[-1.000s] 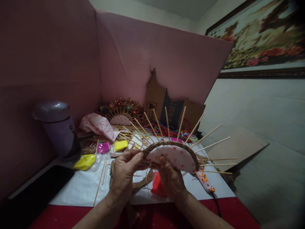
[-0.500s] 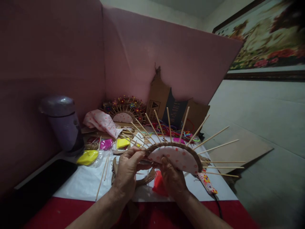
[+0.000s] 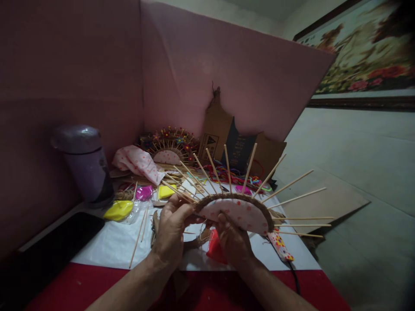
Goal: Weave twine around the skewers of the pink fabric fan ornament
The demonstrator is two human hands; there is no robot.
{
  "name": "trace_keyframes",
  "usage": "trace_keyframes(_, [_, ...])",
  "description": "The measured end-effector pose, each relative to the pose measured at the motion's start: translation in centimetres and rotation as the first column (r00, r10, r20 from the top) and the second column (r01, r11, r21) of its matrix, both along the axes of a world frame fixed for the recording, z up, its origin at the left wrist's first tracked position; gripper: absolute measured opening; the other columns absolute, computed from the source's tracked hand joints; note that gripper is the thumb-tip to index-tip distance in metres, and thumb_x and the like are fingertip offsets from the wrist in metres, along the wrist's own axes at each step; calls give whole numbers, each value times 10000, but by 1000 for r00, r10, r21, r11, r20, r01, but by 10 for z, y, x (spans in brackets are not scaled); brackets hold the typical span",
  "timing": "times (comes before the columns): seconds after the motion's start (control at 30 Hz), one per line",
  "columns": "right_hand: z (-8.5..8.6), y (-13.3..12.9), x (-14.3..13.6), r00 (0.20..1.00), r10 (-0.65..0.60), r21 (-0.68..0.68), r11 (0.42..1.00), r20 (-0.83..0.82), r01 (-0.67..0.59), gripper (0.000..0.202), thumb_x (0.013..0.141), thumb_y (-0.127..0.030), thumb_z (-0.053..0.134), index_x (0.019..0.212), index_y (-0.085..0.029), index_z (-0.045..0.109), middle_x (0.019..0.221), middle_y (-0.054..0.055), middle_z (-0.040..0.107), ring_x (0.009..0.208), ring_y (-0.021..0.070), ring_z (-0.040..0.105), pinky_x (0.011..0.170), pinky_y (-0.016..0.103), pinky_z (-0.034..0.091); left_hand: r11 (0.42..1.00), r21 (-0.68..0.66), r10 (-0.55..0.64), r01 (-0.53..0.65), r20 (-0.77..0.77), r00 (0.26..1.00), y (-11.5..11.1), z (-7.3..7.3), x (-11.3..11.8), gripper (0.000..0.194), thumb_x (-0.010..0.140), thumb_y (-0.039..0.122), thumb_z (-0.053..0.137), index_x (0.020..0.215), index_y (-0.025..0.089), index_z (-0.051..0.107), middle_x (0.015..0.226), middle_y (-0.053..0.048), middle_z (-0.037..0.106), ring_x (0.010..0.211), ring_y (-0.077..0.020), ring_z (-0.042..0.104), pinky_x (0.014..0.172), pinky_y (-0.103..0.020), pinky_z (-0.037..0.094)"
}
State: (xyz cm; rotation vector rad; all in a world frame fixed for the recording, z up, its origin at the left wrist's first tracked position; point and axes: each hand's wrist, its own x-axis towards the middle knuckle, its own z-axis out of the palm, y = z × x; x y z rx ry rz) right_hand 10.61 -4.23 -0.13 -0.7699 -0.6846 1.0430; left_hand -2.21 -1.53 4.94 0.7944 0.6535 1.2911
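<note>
Both hands hold a half-round craft panel up over the table. White cloth with red dots covers its face, and a brown braided rim runs along the curve. Several thin wooden sticks fan outward from that rim. My left hand pinches the panel's left end, close to the lowest left sticks. My right hand grips the lower edge, thumb on the cloth face and fingers hidden behind. Beneath the right hand lies a red packet, partly covered by it.
A purple bottle and a dark phone-like slab occupy the left. Yellow packets, loose sticks and dotted cloth lie on white paper. Behind stand a similar decorated half-round piece and torn cardboard. A flower-patterned handle with a cord lies right.
The left-hand sticks have shifted slightly leftward as the panel turned a little. Both hands keep their hold. The whole view has moved slightly.
</note>
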Motion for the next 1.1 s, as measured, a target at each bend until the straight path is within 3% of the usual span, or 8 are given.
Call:
trace_keyframes(0.13, [2, 0, -1, 999, -15, -15, 1000, 40, 15, 187, 607, -333, 792, 717, -195, 729, 663, 29, 711, 671, 171, 643, 695, 294, 523, 1000, -24, 21, -21, 20, 1000, 0, 0, 0, 101, 626, 161, 642, 706, 164, 581, 698, 9, 615, 650, -149, 608, 604, -285, 519])
trace_keyframes(0.3, [3, 0, -2, 999, -6, 2, 1000, 43, 6, 186, 635, -325, 776, 751, -188, 727, 681, 30, 710, 628, 167, 626, 646, 298, 514, 998, -20, -53, 54, 51, 997, -3, 2, 0, 41, 668, 163, 622, 694, 169, 591, 692, 15, 639, 651, -147, 627, 668, -325, 540])
trace_keyframes(0.47, [17, 0, -6, 994, 26, 28, 999, -107, -23, 219, 597, -320, 795, 752, -195, 707, 736, 16, 712, 701, 176, 633, 628, 293, 510, 998, -5, -61, 62, 15, 998, -4, 3, -1, 68, 675, 198, 660, 706, 159, 614, 691, -4, 650, 657, -164, 642, 668, -331, 544])
trace_keyframes(0.6, [24, 1, -7, 984, 69, 24, 998, -163, -65, 211, 647, -308, 761, 796, -178, 687, 784, 26, 716, 771, 193, 645, 640, 298, 510, 996, 65, -53, 56, -44, 998, -4, 1, 0, 146, 687, 252, 693, 761, 138, 639, 731, -26, 669, 675, -159, 649, 682, -291, 536])
trace_keyframes(0.97, [29, -1, -7, 942, 72, -28, 996, -329, -86, 212, 594, -231, 803, 739, -169, 663, 686, -15, 697, 604, 126, 624, 548, 232, 507, 998, 61, 43, -33, -159, 986, -4, -2, 1, 175, 701, 305, 691, 776, 149, 670, 753, -42, 708, 660, -183, 681, 624, -273, 539])
trace_keyframes(1.1, [29, 1, -7, 932, 66, -69, 993, -356, -97, 222, 583, -227, 812, 721, -157, 653, 653, -13, 687, 568, 113, 609, 501, 206, 490, 999, 51, 7, 1, -164, 986, -4, 2, 1, 168, 714, 303, 675, 776, 147, 677, 737, -56, 716, 648, -184, 680, 610, -270, 534])
